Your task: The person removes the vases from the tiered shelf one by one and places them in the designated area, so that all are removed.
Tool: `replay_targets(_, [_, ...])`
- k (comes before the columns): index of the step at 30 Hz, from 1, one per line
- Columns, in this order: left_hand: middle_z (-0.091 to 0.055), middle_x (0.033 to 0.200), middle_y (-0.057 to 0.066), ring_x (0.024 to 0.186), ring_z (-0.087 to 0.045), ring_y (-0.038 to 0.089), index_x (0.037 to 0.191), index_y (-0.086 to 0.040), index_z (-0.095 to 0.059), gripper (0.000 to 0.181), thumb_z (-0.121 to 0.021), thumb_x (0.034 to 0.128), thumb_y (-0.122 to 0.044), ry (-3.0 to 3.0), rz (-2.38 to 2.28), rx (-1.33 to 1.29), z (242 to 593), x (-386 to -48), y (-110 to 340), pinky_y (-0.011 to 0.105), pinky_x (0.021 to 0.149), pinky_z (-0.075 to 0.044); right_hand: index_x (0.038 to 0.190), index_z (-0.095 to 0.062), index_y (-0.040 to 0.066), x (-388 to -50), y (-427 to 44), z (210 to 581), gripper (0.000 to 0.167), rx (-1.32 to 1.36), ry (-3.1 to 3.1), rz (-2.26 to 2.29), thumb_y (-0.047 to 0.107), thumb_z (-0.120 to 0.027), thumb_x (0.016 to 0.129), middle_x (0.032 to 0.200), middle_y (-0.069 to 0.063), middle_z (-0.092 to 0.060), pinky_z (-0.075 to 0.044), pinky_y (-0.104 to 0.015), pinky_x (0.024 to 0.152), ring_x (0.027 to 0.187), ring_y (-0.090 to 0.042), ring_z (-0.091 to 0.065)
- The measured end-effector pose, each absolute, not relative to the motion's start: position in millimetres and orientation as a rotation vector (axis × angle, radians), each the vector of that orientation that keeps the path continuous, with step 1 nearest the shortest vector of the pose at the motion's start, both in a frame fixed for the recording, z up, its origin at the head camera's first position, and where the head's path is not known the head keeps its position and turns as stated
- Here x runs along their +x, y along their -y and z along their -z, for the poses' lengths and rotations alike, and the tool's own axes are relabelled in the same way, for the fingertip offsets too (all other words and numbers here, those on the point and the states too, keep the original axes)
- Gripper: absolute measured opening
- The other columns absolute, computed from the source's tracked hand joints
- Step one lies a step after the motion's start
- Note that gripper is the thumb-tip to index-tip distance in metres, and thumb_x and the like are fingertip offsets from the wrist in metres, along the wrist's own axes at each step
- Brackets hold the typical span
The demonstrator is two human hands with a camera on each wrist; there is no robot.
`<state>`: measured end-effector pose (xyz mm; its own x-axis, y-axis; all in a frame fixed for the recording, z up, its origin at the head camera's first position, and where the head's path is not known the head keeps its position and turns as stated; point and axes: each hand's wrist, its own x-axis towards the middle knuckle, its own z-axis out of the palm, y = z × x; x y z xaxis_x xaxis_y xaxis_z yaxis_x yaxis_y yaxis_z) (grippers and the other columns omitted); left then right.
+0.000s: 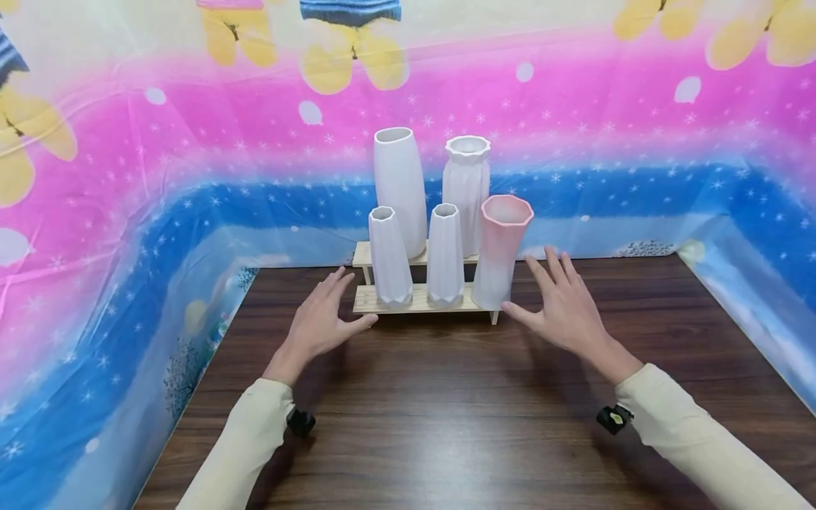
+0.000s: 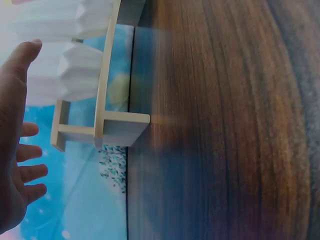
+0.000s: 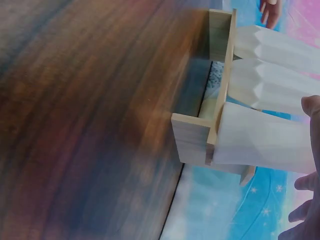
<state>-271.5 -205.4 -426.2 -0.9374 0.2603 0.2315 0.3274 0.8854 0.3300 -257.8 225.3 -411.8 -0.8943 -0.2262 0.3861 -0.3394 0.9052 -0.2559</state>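
Note:
A two-tier light wooden stand point(image 1: 417, 292) holds several vases at the back of the table. On its front step are two slim white faceted vases point(image 1: 390, 262) and a pink-to-white flared vase point(image 1: 503, 244) at the right end. Behind them rise a tall smooth white vase point(image 1: 400, 184) and a white vase with a scalloped rim point(image 1: 467, 188). My left hand point(image 1: 319, 315) is spread beside the stand's left end, holding nothing. To the right, my right hand point(image 1: 564, 301) is spread with its thumb close to the pink vase; whether it touches I cannot tell.
The dark wood-grain table point(image 1: 440, 411) stretches out in front of the stand. A printed pink and blue cloth backdrop point(image 1: 268, 142) hangs behind it and along both sides. Small black wrist cameras sit at both cream sleeves point(image 1: 676, 411).

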Motion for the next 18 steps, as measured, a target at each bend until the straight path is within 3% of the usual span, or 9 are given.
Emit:
replay_targets(4, [-0.028, 0.167, 0.012, 0.15, -0.031, 0.037, 0.16, -0.011, -0.036, 0.108, -0.064, 0.0813, -0.079, 2.887, 0.664, -0.408, 428.2, -279.0, 207.9, 0.061, 0.114, -0.033, 0.162, -0.029, 0.008, -266.1, -222.8, 403.9, 0.106, 0.398, 2.754, -0.565, 0.073, -0.065, 0.086, 0.168, -0.024, -0.014, -0.017, -0.065, 0.118, 0.155, -0.044, -0.01])
replay_targets(10, [-0.031, 0.165, 0.012, 0.149, -0.033, 0.038, 0.16, -0.013, -0.033, 0.107, -0.071, 0.0807, -0.074, 2.902, 0.907, -0.371, 436.4, -291.1, 215.5, 0.063, 0.113, -0.033, 0.164, -0.024, 0.015, -276.2, -216.5, 393.1, 0.108, 0.331, 2.777, -0.745, 0.075, -0.064, 0.085, 0.169, -0.02, -0.015, -0.021, -0.075, 0.111, 0.153, -0.047, -0.015])
replay_targets(18, [-0.03, 0.165, 0.015, 0.151, -0.029, 0.037, 0.162, -0.008, -0.028, 0.111, -0.077, 0.0804, -0.067, 2.915, 1.11, -0.39, 449.5, -303.6, 217.3, 0.061, 0.115, -0.031, 0.161, -0.033, 0.017, -291.6, -209.0, 390.0, 0.107, 0.31, 2.709, -0.861, 0.075, -0.071, 0.079, 0.163, -0.015, -0.035, -0.035, -0.071, 0.105, 0.146, -0.043, -0.035])
